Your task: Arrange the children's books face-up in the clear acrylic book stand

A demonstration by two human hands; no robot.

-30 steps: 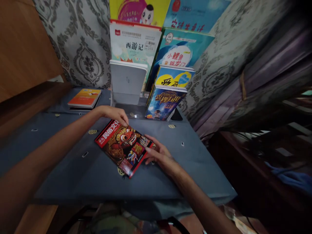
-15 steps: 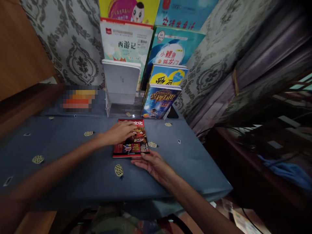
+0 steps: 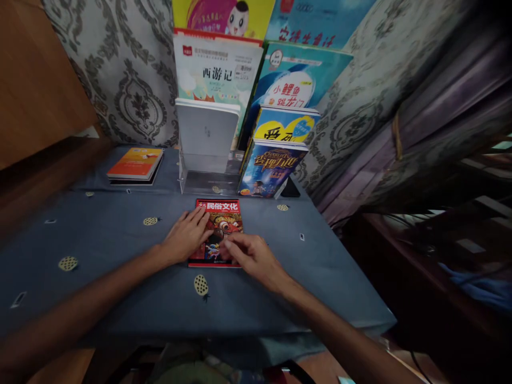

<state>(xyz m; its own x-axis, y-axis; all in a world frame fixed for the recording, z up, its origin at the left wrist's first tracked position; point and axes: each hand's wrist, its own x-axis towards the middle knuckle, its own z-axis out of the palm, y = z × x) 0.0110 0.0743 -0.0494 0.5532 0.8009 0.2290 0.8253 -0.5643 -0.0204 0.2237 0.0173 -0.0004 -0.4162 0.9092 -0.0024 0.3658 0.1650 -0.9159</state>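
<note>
A red book [image 3: 222, 206] with a colourful mask picture on its cover lies closed on the tablecloth, in front of the book stand. My left hand [image 3: 188, 232] rests flat over its left side, fingers stretched out across the cover. Over the lower right part of the book is my right hand [image 3: 256, 258], with its fingers curled in and the thumb close to the index finger. No object shows between those fingertips. Both hands hide parts of the cover picture.
Behind the book stands a clear stand [image 3: 210, 184] with a grey book [image 3: 208, 128], a blue book [image 3: 274, 168] and several larger books. An orange book [image 3: 136, 164] lies at the back left. A dark phone-like object [image 3: 290, 188] is beside the stand. The blue-grey tablecloth [image 3: 320, 288] ends at the right.
My right hand has come up from the book's lower right edge onto the cover, its fingers now curled. My left hand has slid down and left, uncovering the title. The view has shifted slightly.
</note>
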